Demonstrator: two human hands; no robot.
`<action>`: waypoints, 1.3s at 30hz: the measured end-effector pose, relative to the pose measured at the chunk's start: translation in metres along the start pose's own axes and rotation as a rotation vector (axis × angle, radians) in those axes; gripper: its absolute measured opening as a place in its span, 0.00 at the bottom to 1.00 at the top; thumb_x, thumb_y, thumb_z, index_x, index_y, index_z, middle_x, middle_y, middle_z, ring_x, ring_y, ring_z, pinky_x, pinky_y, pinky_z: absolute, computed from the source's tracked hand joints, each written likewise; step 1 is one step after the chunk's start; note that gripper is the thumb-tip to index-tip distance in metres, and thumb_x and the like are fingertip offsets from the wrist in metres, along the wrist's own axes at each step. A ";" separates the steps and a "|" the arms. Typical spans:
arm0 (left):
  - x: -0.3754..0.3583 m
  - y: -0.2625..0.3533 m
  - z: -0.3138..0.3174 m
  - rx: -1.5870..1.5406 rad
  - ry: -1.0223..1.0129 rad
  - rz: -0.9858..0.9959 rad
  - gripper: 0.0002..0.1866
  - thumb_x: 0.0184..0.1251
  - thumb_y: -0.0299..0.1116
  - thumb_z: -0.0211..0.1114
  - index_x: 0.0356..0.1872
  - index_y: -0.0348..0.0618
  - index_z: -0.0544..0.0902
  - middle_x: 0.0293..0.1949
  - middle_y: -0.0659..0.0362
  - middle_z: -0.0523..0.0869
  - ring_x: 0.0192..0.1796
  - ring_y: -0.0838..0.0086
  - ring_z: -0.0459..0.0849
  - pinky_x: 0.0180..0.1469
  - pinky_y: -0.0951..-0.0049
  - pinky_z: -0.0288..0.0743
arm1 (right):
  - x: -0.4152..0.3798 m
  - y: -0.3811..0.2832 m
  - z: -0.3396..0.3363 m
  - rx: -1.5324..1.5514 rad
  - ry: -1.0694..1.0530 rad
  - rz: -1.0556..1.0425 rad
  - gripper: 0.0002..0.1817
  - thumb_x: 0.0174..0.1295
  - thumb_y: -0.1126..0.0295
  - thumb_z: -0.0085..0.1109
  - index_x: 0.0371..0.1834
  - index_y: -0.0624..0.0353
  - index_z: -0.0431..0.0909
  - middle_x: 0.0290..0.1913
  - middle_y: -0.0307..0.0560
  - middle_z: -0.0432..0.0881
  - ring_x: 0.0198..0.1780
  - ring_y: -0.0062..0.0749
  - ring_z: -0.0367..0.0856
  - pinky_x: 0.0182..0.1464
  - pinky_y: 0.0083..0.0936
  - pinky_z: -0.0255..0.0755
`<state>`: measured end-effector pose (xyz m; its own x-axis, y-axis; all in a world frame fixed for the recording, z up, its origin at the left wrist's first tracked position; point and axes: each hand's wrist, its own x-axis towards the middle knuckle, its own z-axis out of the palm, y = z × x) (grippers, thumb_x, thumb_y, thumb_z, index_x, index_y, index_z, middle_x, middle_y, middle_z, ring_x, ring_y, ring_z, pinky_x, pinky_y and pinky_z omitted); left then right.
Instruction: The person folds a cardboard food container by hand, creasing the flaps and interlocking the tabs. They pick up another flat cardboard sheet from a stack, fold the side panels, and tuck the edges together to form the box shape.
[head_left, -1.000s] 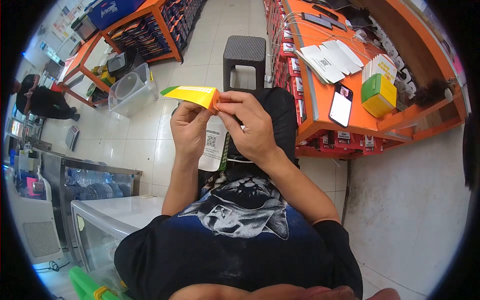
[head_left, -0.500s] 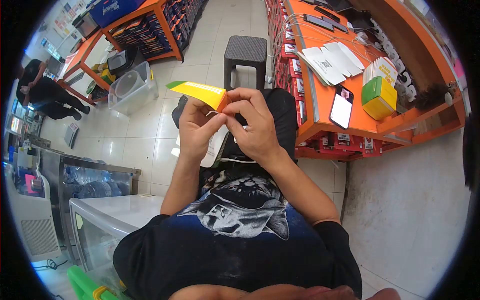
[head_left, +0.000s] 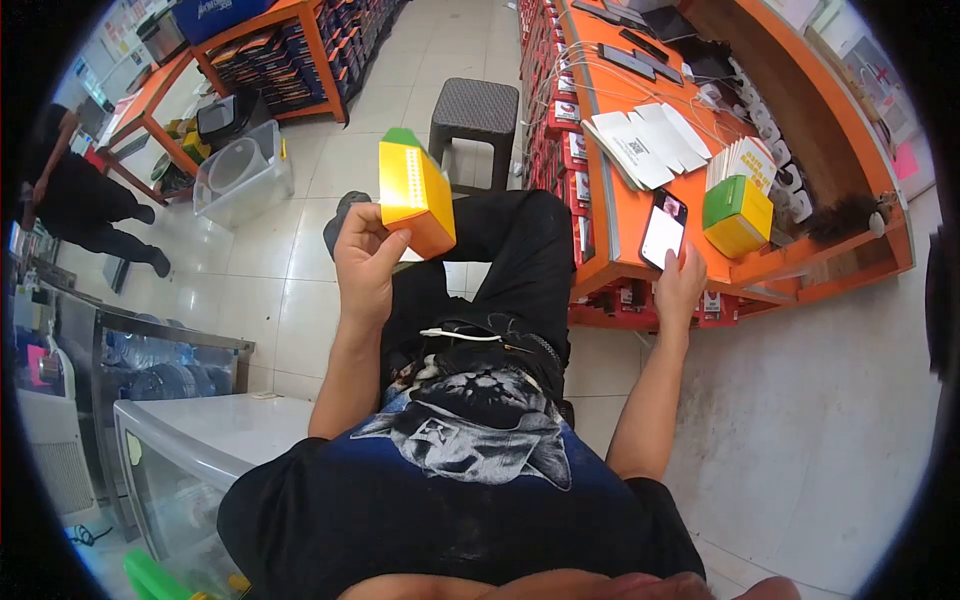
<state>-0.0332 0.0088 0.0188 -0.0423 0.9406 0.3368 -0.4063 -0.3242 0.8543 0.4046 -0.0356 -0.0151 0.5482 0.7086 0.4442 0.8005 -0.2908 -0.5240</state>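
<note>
My left hand is closed on the lower edge of a folded cardboard box, yellow with an orange end and a green flap standing up at its top. The thumb presses on the near side of the box, which is held up above my lap. Over at the orange table, my right hand rests its fingertips at the lower end of a smartphone with a lit screen. Its fingers are stretched out and slightly apart. Beside the phone sits another green and yellow box.
Flat white cardboard pieces and a tangle of white cables lie on the orange table. A dark woven stool stands ahead. Clear plastic bins are at left, near a person in dark clothes. A white freezer-like cabinet is at my left.
My right hand has let go of the box and moved right to the phone. The box, still in my left hand, has turned more upright and looks fuller in shape.
</note>
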 end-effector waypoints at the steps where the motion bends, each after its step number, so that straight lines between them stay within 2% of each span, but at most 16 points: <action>1: -0.001 0.000 0.000 0.025 0.019 -0.003 0.11 0.69 0.18 0.66 0.49 0.40 0.78 0.45 0.61 0.85 0.48 0.79 0.83 0.56 0.75 0.74 | -0.003 0.000 0.001 -0.030 -0.024 -0.047 0.25 0.72 0.61 0.57 0.65 0.69 0.76 0.66 0.64 0.76 0.70 0.59 0.70 0.73 0.49 0.60; 6: 0.000 0.003 0.000 0.041 0.011 -0.010 0.10 0.70 0.19 0.65 0.49 0.40 0.79 0.44 0.62 0.85 0.47 0.80 0.82 0.55 0.76 0.73 | -0.009 -0.003 0.004 -0.046 -0.036 -0.082 0.25 0.74 0.59 0.55 0.65 0.68 0.77 0.67 0.65 0.76 0.72 0.59 0.68 0.75 0.49 0.59; 9: 0.002 0.001 -0.005 0.045 0.013 0.005 0.10 0.70 0.19 0.65 0.48 0.40 0.79 0.44 0.62 0.85 0.46 0.80 0.82 0.55 0.76 0.73 | -0.001 -0.001 -0.004 0.192 -0.123 -0.031 0.21 0.73 0.62 0.55 0.61 0.67 0.80 0.65 0.63 0.77 0.70 0.54 0.72 0.74 0.44 0.62; 11: 0.002 0.000 -0.007 0.054 0.008 0.007 0.10 0.70 0.19 0.65 0.48 0.40 0.79 0.44 0.62 0.85 0.46 0.80 0.82 0.55 0.77 0.73 | 0.007 0.010 -0.007 0.447 -0.083 0.132 0.17 0.72 0.66 0.55 0.56 0.65 0.83 0.64 0.60 0.79 0.68 0.47 0.76 0.71 0.38 0.66; 14: 0.002 0.001 -0.006 0.049 0.020 0.002 0.10 0.70 0.19 0.65 0.48 0.40 0.79 0.44 0.62 0.85 0.46 0.80 0.82 0.54 0.77 0.73 | 0.012 0.023 -0.007 0.532 -0.061 0.207 0.15 0.71 0.70 0.54 0.52 0.66 0.85 0.63 0.58 0.80 0.67 0.43 0.78 0.70 0.34 0.68; 19: 0.000 0.002 -0.004 0.053 0.011 -0.016 0.10 0.70 0.19 0.65 0.49 0.40 0.79 0.44 0.61 0.85 0.46 0.80 0.82 0.55 0.77 0.74 | 0.015 0.038 -0.002 0.500 -0.096 0.120 0.14 0.68 0.70 0.57 0.51 0.65 0.86 0.67 0.60 0.79 0.69 0.44 0.76 0.73 0.34 0.65; 21: 0.000 0.002 -0.003 0.048 0.008 -0.014 0.10 0.70 0.18 0.65 0.49 0.40 0.79 0.45 0.61 0.86 0.46 0.80 0.83 0.55 0.76 0.74 | 0.017 0.039 0.001 0.315 -0.155 0.047 0.19 0.67 0.69 0.57 0.58 0.63 0.85 0.71 0.62 0.76 0.72 0.45 0.75 0.74 0.35 0.63; 25: -0.001 0.002 -0.002 0.066 -0.019 -0.032 0.12 0.67 0.16 0.65 0.47 0.41 0.78 0.45 0.60 0.85 0.51 0.77 0.83 0.58 0.72 0.74 | 0.014 0.010 -0.007 0.270 -0.113 0.102 0.25 0.68 0.69 0.55 0.68 0.64 0.78 0.73 0.61 0.75 0.73 0.46 0.74 0.74 0.38 0.64; 27: -0.002 0.005 0.003 0.050 -0.044 -0.033 0.11 0.67 0.16 0.66 0.46 0.41 0.79 0.44 0.61 0.85 0.50 0.77 0.83 0.58 0.72 0.74 | 0.017 0.020 0.005 0.529 -0.060 0.187 0.29 0.69 0.71 0.53 0.74 0.66 0.72 0.73 0.60 0.75 0.73 0.45 0.74 0.74 0.38 0.65; 28: -0.003 0.007 0.005 0.035 -0.070 -0.038 0.10 0.67 0.17 0.66 0.45 0.41 0.80 0.43 0.61 0.86 0.48 0.77 0.83 0.57 0.72 0.73 | 0.016 0.023 0.007 0.529 -0.061 0.187 0.29 0.69 0.71 0.53 0.74 0.66 0.72 0.73 0.60 0.75 0.73 0.45 0.74 0.74 0.38 0.65; 30: -0.002 -0.005 -0.005 0.199 -0.109 0.051 0.09 0.67 0.16 0.65 0.44 0.40 0.81 0.43 0.62 0.86 0.47 0.78 0.83 0.54 0.74 0.74 | 0.015 0.027 0.009 0.688 0.024 0.242 0.26 0.69 0.73 0.52 0.71 0.69 0.73 0.70 0.57 0.78 0.69 0.41 0.77 0.71 0.36 0.67; 31: 0.000 -0.008 -0.007 0.361 -0.148 0.142 0.07 0.67 0.16 0.64 0.42 0.39 0.82 0.42 0.62 0.86 0.45 0.79 0.83 0.51 0.77 0.75 | 0.012 0.010 0.002 0.688 0.026 0.242 0.26 0.69 0.73 0.52 0.71 0.69 0.73 0.70 0.57 0.78 0.69 0.41 0.77 0.71 0.36 0.67; 34: 0.000 0.001 -0.007 0.608 -0.255 0.168 0.08 0.62 0.14 0.64 0.37 0.38 0.83 0.39 0.62 0.86 0.44 0.79 0.84 0.49 0.77 0.75 | -0.003 -0.026 -0.003 0.553 0.190 0.327 0.21 0.69 0.73 0.54 0.63 0.69 0.78 0.65 0.56 0.81 0.65 0.39 0.79 0.67 0.35 0.71; 35: -0.003 0.001 0.001 0.368 -0.259 0.084 0.09 0.58 0.12 0.63 0.34 0.38 0.82 0.37 0.61 0.86 0.43 0.77 0.84 0.48 0.76 0.76 | -0.006 -0.028 0.001 0.520 0.197 0.237 0.18 0.69 0.73 0.55 0.60 0.68 0.80 0.63 0.55 0.82 0.62 0.38 0.80 0.64 0.35 0.72; 38: -0.005 -0.005 0.004 0.430 -0.324 0.155 0.08 0.57 0.12 0.62 0.33 0.38 0.81 0.36 0.60 0.86 0.42 0.75 0.85 0.47 0.75 0.76 | -0.011 -0.040 0.003 0.417 0.224 0.110 0.13 0.71 0.70 0.59 0.53 0.65 0.83 0.60 0.51 0.84 0.55 0.37 0.83 0.58 0.31 0.75; 39: -0.004 -0.002 0.006 0.501 -0.352 0.190 0.09 0.56 0.12 0.62 0.33 0.37 0.81 0.37 0.58 0.87 0.42 0.72 0.86 0.47 0.74 0.77 | -0.011 -0.046 0.000 0.570 0.152 0.141 0.15 0.72 0.67 0.58 0.56 0.64 0.82 0.59 0.50 0.84 0.53 0.36 0.84 0.57 0.30 0.76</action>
<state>-0.0266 0.0045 0.0184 0.2651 0.8001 0.5381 0.0579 -0.5702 0.8195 0.3619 -0.0297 0.0037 0.7019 0.5760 0.4190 0.4847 0.0449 -0.8735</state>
